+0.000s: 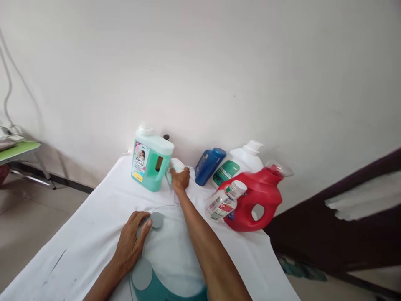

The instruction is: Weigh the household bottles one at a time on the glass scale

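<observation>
My left hand (134,239) lies flat at the left side of a round clear plate (175,251) with a teal band, thumb and fingers apart beside a grey disc (157,220). A second grey disc (142,274) shows below the wrist. Stretched across the plate, my right hand (181,179) closes on a small white-and-green container (177,164) near the wall; its fingertips are partly hidden. Just left of that stands a teal detergent jug (150,159) with a white cap. To the right, a dark blue bottle (209,166) leans slightly.
A white pump bottle (247,156), a red jug (260,194) and a clear bottle with a white cap (224,202) stand on the right of the white-covered table (81,246). A black top (166,136) shows behind the teal jug. A green table (20,150) is far left.
</observation>
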Tool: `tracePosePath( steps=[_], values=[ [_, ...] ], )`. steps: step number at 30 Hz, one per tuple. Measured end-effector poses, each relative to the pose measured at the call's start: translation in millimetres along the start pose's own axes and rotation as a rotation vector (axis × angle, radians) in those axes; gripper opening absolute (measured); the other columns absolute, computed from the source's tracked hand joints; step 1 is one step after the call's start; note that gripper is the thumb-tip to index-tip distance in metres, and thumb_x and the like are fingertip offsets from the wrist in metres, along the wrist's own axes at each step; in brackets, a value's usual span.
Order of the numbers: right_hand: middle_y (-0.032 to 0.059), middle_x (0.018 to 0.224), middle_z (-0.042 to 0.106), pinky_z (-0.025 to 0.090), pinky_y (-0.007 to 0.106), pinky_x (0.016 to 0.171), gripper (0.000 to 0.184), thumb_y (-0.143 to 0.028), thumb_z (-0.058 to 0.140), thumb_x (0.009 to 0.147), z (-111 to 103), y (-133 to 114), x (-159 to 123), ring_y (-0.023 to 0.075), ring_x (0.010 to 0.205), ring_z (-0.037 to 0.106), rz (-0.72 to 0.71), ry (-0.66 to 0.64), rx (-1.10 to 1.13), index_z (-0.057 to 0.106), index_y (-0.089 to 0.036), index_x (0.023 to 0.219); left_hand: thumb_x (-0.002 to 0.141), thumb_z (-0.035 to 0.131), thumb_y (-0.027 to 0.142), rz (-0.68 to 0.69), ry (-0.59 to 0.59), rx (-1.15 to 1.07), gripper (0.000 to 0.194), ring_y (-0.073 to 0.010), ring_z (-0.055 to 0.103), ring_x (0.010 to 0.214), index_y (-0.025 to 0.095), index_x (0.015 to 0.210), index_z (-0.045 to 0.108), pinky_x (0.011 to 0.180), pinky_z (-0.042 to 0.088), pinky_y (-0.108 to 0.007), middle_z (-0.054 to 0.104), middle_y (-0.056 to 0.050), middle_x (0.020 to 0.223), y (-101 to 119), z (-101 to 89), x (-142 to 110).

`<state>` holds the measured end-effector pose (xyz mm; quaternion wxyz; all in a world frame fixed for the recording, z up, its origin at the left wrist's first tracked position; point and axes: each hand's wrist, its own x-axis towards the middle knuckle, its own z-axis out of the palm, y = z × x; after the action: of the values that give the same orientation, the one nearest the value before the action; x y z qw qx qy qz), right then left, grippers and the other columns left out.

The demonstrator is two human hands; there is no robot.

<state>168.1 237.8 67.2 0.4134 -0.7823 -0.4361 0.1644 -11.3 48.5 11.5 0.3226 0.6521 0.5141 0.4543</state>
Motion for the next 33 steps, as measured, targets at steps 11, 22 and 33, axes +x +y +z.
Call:
tracePosePath(
  steps=[11,22,33],
  values=[
    [0.0189,0.157,0.046,0.037,0.053,0.120,0.070,-0.041,0.062,0.092,-87.3,26.9,-74.3,0.0324,0.150,0.039,-0.638,0.105,-0.020,0.036,-0.020,0.153,0.097,0.051,0.063,-0.011,-0.009,0.080,0.046,-0.0320,0.072,0.108,0.026,0.113,0.073,0.095,0.059,-0.048,0.075,-0.008,0.114,-2.1,-2.4,4.8],
    [0.0204,0.117,0.071,0.049,0.052,0.100,0.059,-0.058,0.067,0.078,-179.1,90.5,-32.5,0.0363,0.110,0.066,-0.306,0.387,0.098,0.058,-0.015,0.118,0.099,0.048,0.059,0.038,-0.022,0.101,0.045,-0.0298,0.072,0.102,0.022,0.110,0.071,0.093,0.058,-0.046,0.074,-0.010,0.109,1.9,-5.9,1.5],
    [0.0094,0.107,0.074,0.052,0.047,0.094,0.052,-0.066,0.074,0.079,-205.6,56.0,-94.4,0.0278,0.098,0.067,-0.470,0.331,0.221,0.066,-0.021,0.104,0.102,0.047,0.051,0.056,-0.030,0.076,0.039,-0.0260,0.069,0.099,0.021,0.110,0.070,0.093,0.054,-0.042,0.071,-0.009,0.108,-6.1,-4.9,-0.2]
  ],
)
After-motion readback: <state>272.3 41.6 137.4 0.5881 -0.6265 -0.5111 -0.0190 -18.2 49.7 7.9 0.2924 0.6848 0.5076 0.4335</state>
